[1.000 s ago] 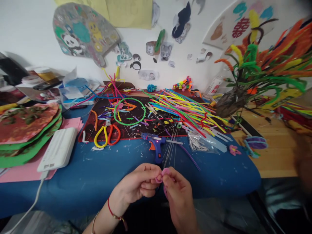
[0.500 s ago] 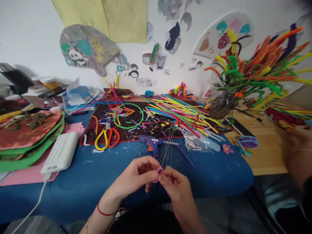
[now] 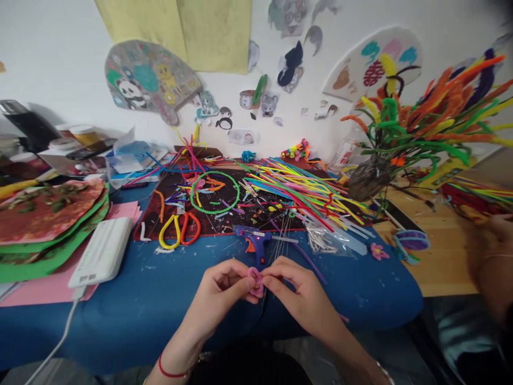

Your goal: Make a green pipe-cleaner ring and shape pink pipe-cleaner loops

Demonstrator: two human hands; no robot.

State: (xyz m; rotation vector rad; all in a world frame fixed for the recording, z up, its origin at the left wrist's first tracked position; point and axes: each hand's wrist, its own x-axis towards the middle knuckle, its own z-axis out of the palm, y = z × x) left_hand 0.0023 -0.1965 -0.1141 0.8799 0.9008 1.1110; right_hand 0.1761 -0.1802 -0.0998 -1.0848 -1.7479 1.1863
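Note:
A small pink pipe-cleaner loop [image 3: 255,280] is pinched between my two hands just above the near edge of the blue table cover [image 3: 152,289]. My left hand [image 3: 219,291] grips its left side with thumb and fingers closed. My right hand [image 3: 298,291] pinches its right side, fingers curled. A blue hot-glue gun [image 3: 253,239] lies on the cover right behind the loop, beside thin wires [image 3: 280,238].
A pile of coloured pipe cleaners [image 3: 304,187] lies on a dark mat [image 3: 160,198] with a green ring [image 3: 215,192] and yellow-orange scissors [image 3: 179,231]. A white power strip [image 3: 101,252] is at left. A pipe-cleaner bouquet [image 3: 420,123] and another person's arm [image 3: 491,262] are at right.
My hands turned and reworked the pink loop, which now stands more upright between the fingertips. My right wrist dropped lower. The view shifted slightly.

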